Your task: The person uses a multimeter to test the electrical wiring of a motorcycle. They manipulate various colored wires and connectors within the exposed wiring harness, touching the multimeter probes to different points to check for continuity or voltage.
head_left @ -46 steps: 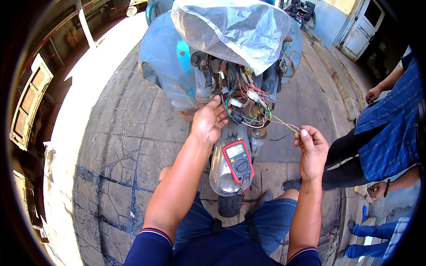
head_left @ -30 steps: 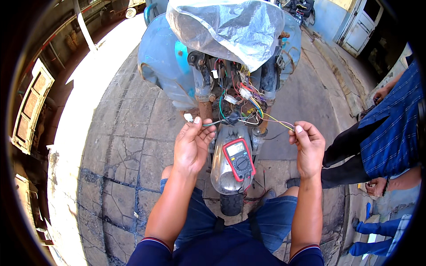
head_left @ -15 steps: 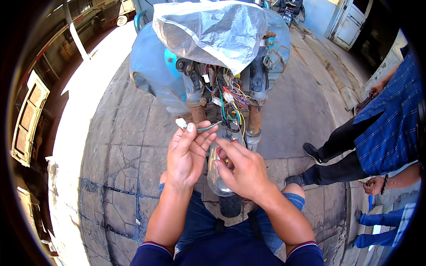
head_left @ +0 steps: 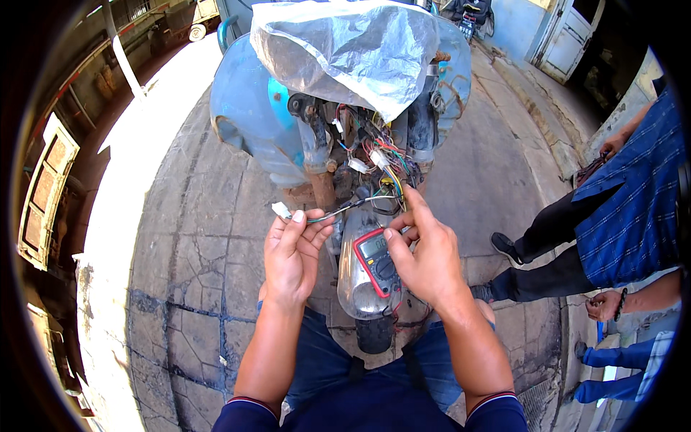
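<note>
My left hand (head_left: 294,255) pinches a thin wire lead with a white plastic connector (head_left: 281,209) at its end; the lead runs right toward the wiring. My right hand (head_left: 426,252) has its index finger stretched up to the loose wires, with the thumb held apart below it. I make out nothing held in it. A red and black multimeter (head_left: 375,258) rests on the shiny rounded metal fender (head_left: 349,284), beside my right thumb. Above my hands hangs a tangle of coloured wires (head_left: 392,167) with white connectors, between two fork tubes.
A clear plastic sheet (head_left: 349,54) covers the top of the blue vehicle body (head_left: 252,115). The black tyre (head_left: 373,335) is below the fender. At the right stands a person in a blue checked shirt (head_left: 633,209); another person's jeans (head_left: 619,367) show lower down.
My right hand has moved right and up to the wires, uncovering the multimeter. My left hand has shifted slightly left and down with the connector, and its lead is drawn out longer.
</note>
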`<state>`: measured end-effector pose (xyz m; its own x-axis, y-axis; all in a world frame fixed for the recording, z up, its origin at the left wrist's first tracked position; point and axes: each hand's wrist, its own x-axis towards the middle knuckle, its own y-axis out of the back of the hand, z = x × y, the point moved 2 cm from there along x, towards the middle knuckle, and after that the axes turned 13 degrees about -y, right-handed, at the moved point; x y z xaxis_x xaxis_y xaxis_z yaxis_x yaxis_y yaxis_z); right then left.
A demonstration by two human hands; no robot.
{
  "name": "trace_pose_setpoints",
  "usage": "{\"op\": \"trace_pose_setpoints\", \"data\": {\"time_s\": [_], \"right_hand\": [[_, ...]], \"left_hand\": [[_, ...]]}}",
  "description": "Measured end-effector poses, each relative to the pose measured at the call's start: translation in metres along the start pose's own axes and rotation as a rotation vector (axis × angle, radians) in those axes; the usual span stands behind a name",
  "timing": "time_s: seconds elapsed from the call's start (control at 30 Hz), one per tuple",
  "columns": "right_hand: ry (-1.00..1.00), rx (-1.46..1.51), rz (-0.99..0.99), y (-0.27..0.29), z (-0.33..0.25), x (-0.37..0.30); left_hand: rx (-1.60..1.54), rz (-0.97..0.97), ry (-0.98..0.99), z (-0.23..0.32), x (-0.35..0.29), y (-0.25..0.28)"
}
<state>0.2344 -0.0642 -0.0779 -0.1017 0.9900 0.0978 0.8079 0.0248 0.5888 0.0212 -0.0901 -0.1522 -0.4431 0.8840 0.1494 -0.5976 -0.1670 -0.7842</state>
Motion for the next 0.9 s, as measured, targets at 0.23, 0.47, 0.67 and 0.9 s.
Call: {"op": "trace_pose_setpoints", "data": {"time_s": [0.23, 0.47, 0.67, 0.9], "right_hand": [[-0.097, 0.139, 0.015, 0.011, 0.04, -0.052], [-0.355, 0.336, -0.022, 0.023, 0.066, -0.071], [-0.292, 0.349, 0.001, 0.017, 0.059, -0.062], [-0.08, 0.341, 0.098, 0.009, 0.031, -0.031]], "left_hand": [[0.042, 0.01, 0.026, 0.009, 0.002, 0.007], [0.062, 0.01, 0.02, 0.011, 0.004, 0.005], [0.084, 0.036, -0.001, 0.016, 0.007, 0.007], [0.094, 0.117, 0.012, 0.018, 0.016, 0.023]]}}
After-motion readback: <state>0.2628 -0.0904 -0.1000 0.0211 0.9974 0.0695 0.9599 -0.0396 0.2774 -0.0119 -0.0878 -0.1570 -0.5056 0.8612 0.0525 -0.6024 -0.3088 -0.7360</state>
